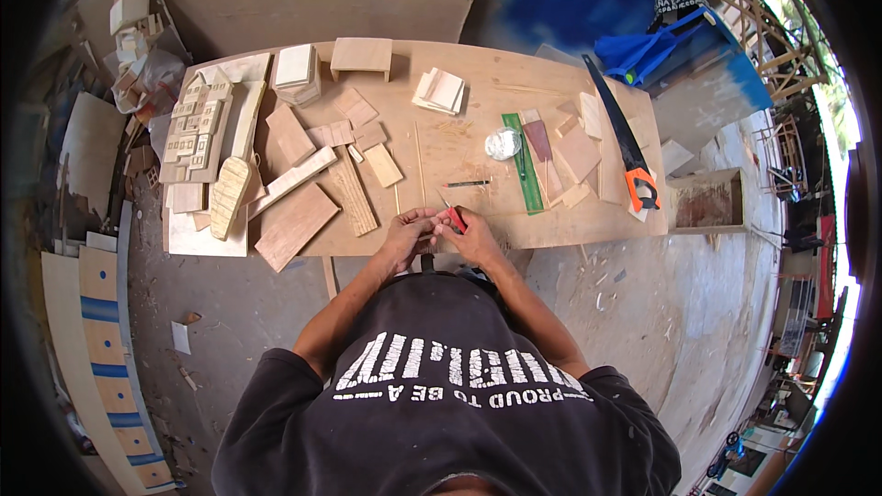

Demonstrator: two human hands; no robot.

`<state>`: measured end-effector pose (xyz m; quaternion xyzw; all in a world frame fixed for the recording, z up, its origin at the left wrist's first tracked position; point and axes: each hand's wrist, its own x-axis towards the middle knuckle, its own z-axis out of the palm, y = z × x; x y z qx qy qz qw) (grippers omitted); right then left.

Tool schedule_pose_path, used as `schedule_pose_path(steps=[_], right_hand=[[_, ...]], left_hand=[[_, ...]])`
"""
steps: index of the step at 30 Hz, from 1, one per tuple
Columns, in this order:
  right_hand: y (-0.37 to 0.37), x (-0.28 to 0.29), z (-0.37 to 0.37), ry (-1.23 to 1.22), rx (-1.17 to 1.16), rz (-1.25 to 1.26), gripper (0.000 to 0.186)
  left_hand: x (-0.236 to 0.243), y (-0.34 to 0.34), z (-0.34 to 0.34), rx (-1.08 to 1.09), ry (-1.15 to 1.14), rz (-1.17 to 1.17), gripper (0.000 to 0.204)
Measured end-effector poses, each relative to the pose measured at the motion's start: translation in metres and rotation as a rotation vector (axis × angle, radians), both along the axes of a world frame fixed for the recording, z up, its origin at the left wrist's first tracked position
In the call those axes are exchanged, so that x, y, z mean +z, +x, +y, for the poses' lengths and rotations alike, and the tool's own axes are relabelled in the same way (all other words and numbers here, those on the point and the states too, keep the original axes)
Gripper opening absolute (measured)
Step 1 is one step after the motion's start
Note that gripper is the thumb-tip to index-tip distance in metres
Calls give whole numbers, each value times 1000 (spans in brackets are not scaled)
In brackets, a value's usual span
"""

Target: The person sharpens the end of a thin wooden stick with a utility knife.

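At the table's front edge, my left hand (411, 230) is closed, fingertips pinched on a small piece I cannot make out; a thin wooden stick (397, 199) shows just beyond it. My right hand (469, 237) grips a red-handled knife (456, 217), its tip close to the left fingers. Beyond my hands lie a dark pencil-like tool (467, 184), another long stick (419, 156), a white lump or container (503, 143) and a green ruler (522, 165). Several loose wooden boards (296, 225) are to the left of my hands.
On the plywood table (459, 64), a carved wooden model (196, 129) stands at left, stacked squares (439, 92) at back, and a handsaw (616, 129) lies at right beside more offcuts (579, 147). A blue bag (634, 50) is behind; a rough box (707, 202) is right of the table.
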<state>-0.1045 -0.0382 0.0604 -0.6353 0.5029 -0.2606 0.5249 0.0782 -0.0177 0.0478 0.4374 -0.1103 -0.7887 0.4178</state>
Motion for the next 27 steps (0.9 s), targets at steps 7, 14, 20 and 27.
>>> schedule_pose_path(steps=[7, 14, 20, 27], right_hand=[[-3, 0, -32, -83, -111, -1, 24], [-27, -31, -99, -217, -304, 178, 24], [-25, -25, -118, -314, -197, 407, 23], [-8, -23, -125, -438, -92, 554, 24]], left_hand=[[-4, 22, 10, 39, -115, -249, 16], [-16, 57, 43, 180, -145, -436, 15], [-25, 74, 69, 183, -247, -657, 23], [-17, 66, 73, 162, -285, -766, 24]])
